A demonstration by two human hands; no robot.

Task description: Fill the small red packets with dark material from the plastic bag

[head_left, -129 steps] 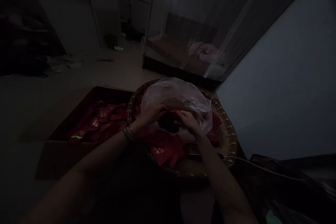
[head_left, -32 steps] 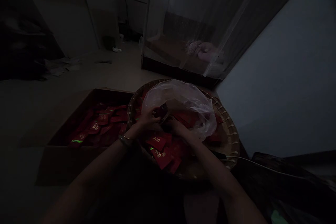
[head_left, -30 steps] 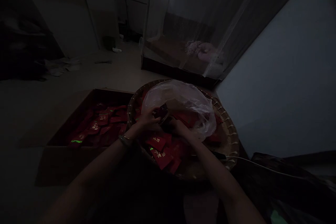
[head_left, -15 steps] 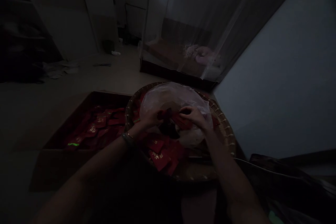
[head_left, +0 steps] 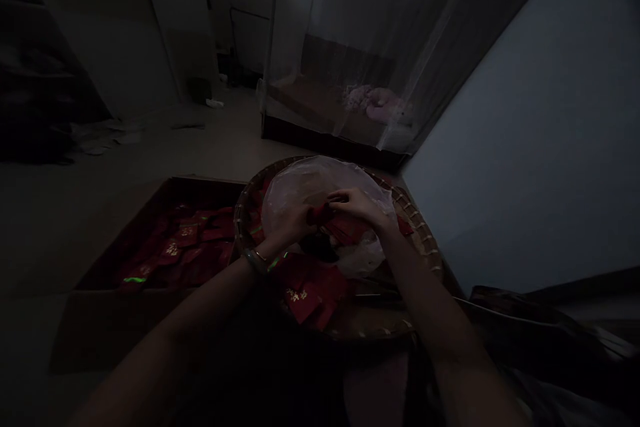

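Note:
My left hand (head_left: 297, 223) is closed around a small red envelope (head_left: 319, 215) above a round woven basket (head_left: 431, 240). My right hand (head_left: 356, 205) has its thumb and fingers drawn together at the upper right edge of that envelope; the dimness hides what is between them. Beneath both hands a translucent plastic bag (head_left: 287, 190) lies spread in the basket, with more red packets (head_left: 350, 230) and a dark patch I cannot make out. Nearer me, red envelopes with gold lettering (head_left: 303, 300) lie in a loose pile.
Left of the basket is an open cardboard box (head_left: 125, 291) holding many red envelopes (head_left: 187, 235). A pale wall (head_left: 525, 147) rises at the right. Behind stands a bed draped with a sheer net (head_left: 300, 47). A thin white cable (head_left: 505, 315) runs along the right.
My right hand has moved left and slightly up, bringing its fingertips to the envelope in my left hand. The whole view has shifted a little.

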